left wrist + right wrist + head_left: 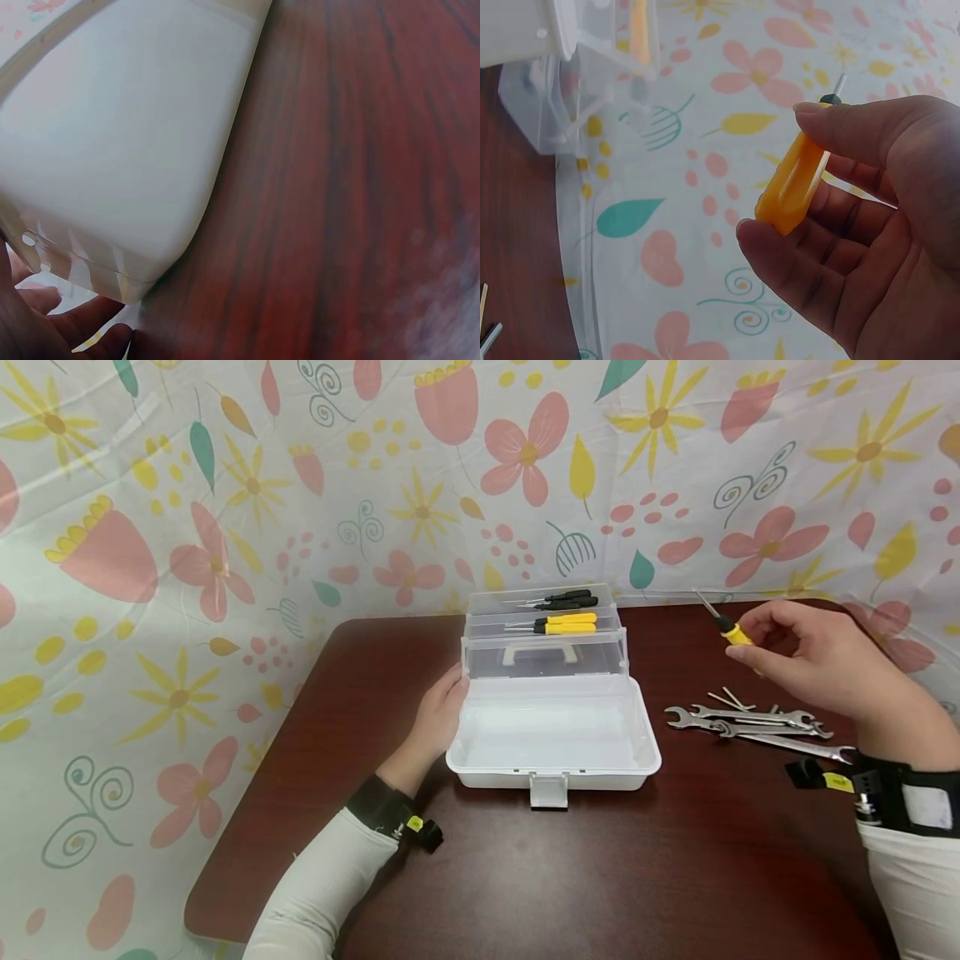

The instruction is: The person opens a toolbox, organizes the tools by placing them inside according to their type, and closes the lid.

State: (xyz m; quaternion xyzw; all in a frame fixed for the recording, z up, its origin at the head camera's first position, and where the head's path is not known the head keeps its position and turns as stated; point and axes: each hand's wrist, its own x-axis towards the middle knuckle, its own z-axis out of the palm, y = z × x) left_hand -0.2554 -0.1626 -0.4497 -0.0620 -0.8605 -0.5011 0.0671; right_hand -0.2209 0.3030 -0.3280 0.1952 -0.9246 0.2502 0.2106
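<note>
My right hand point(817, 652) holds a screwdriver point(729, 628) with a yellow handle and black collar, raised over the table's right side, its shaft pointing up and left. In the right wrist view, thumb and fingers grip its yellow handle point(791, 180). The white toolbox point(555, 781) stands with its lid raised, its main compartment bare. My left hand point(441, 714) rests against the box's left rear side; in the left wrist view its fingers point(79, 319) are at the box's back corner. Yellow screwdrivers point(566, 628) and black-handled ones point(567, 604) lie in the clear upper trays point(487, 627).
Several open-ended wrenches point(750, 724) lie in a loose pile right of the box, with hex keys point(731, 699) just behind them. The dark wooden table point(585, 877) meets a flower-patterned sheet point(375, 485) at the back and left.
</note>
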